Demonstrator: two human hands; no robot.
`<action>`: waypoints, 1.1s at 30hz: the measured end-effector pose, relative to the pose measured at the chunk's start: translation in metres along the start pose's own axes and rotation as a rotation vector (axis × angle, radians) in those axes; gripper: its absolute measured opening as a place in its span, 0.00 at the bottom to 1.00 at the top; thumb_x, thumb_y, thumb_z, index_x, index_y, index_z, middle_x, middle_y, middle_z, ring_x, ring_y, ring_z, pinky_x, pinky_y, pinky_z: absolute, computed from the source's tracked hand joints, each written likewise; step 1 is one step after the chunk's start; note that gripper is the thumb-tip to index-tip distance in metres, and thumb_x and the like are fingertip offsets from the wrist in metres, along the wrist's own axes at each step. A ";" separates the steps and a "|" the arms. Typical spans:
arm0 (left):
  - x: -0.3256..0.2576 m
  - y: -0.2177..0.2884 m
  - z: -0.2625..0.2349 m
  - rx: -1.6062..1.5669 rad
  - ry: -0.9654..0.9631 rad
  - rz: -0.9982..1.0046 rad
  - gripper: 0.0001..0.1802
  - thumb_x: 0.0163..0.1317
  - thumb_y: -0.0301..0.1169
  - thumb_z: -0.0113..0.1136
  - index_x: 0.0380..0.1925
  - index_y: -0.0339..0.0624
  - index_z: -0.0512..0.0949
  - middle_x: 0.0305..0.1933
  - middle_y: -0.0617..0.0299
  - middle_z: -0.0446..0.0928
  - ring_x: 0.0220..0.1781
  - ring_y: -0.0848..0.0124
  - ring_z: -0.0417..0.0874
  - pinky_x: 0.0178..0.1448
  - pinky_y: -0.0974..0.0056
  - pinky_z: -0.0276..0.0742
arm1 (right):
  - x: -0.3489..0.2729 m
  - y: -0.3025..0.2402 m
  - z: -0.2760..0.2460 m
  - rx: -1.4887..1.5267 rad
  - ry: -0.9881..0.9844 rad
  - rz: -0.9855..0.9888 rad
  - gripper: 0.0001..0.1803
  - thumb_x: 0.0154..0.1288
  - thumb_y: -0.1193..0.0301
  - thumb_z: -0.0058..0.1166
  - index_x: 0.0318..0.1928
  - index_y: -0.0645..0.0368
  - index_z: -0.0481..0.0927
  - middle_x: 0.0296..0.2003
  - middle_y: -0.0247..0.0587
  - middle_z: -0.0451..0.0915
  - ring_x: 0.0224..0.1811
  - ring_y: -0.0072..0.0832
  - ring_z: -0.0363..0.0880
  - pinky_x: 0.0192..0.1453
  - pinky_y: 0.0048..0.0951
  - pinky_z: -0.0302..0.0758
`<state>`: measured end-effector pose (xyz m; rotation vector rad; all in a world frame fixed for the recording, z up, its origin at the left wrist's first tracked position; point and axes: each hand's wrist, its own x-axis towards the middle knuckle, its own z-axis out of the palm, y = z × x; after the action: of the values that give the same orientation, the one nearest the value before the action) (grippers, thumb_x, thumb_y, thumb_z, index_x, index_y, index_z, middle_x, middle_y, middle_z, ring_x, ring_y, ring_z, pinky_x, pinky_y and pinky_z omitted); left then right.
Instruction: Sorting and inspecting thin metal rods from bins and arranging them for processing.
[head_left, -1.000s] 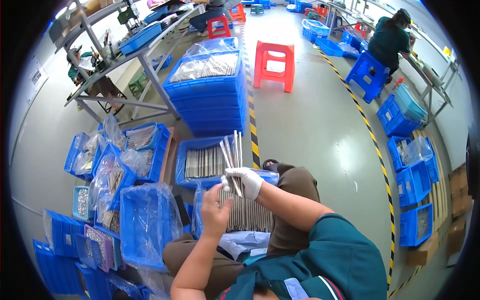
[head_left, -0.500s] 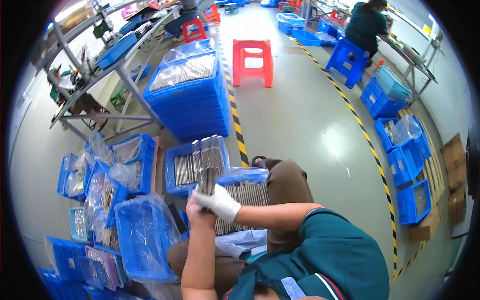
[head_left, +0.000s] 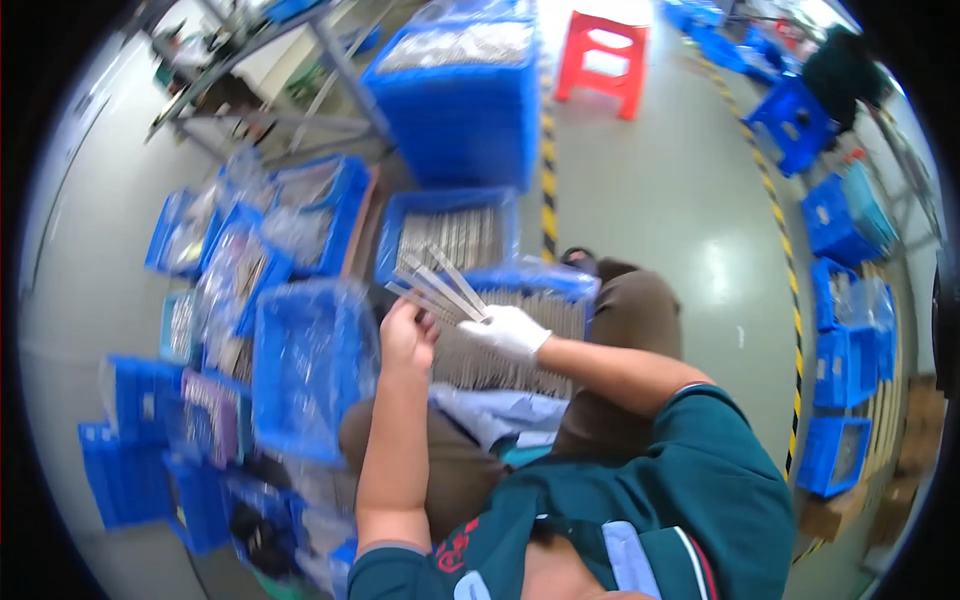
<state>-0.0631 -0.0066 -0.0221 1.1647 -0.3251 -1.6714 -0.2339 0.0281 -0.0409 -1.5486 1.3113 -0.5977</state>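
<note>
My right hand (head_left: 508, 330), in a white glove, grips a fan of several thin flat metal strips (head_left: 436, 285) that point up and to the left. My bare left hand (head_left: 405, 335) sits just left of it, fingers curled at the lower ends of the same strips. Both hands hover over a blue crate (head_left: 575, 285) on my lap, lined with clear plastic and filled with rows of similar metal strips. Beyond it, another blue crate (head_left: 400, 215) on the floor also holds metal strips.
Several blue crates with plastic bags (head_left: 310, 370) crowd the floor to my left. A tall stack of blue crates (head_left: 460, 110) stands ahead, a red stool (head_left: 605, 60) behind it. Yellow-black floor tape (head_left: 548, 180) runs ahead. More blue crates (head_left: 845, 360) line the right; a person (head_left: 845, 65) works far right.
The strips were held upright, then lowered toward the crate, and now fan up-left between both hands. The camera has tilted, so the scene is shifted and blurred.
</note>
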 end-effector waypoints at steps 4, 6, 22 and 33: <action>-0.003 0.023 -0.027 -0.134 -0.236 0.066 0.16 0.60 0.20 0.48 0.49 0.35 0.71 0.39 0.57 0.75 0.31 0.72 0.73 0.29 0.69 0.66 | -0.016 -0.026 -0.019 -0.123 0.104 -0.132 0.22 0.59 0.54 0.55 0.36 0.63 0.79 0.26 0.53 0.78 0.31 0.44 0.80 0.36 0.36 0.73; -0.009 0.031 -0.039 -0.145 -0.247 0.072 0.20 0.58 0.18 0.50 0.52 0.35 0.68 0.42 0.53 0.76 0.35 0.71 0.75 0.31 0.69 0.69 | -0.016 -0.037 -0.032 -0.138 0.096 -0.224 0.17 0.59 0.61 0.58 0.37 0.66 0.78 0.21 0.46 0.76 0.22 0.25 0.74 0.30 0.29 0.71; -0.037 0.049 -0.038 0.058 -0.249 0.200 0.16 0.61 0.39 0.58 0.41 0.38 0.74 0.39 0.51 0.80 0.28 0.73 0.81 0.27 0.73 0.74 | 0.002 -0.020 -0.036 -0.270 0.276 -0.392 0.12 0.57 0.63 0.59 0.32 0.59 0.78 0.24 0.51 0.77 0.28 0.46 0.78 0.32 0.36 0.73; -0.038 0.051 -0.034 0.314 -0.322 0.322 0.15 0.61 0.28 0.58 0.47 0.35 0.73 0.43 0.51 0.79 0.40 0.69 0.82 0.40 0.70 0.77 | -0.005 -0.023 -0.046 -0.355 0.319 -0.453 0.13 0.58 0.62 0.58 0.28 0.59 0.75 0.20 0.50 0.76 0.23 0.46 0.77 0.28 0.38 0.72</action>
<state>-0.0053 0.0140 0.0166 0.9970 -0.9556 -1.5497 -0.2643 0.0151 -0.0013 -2.1387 1.3570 -0.9656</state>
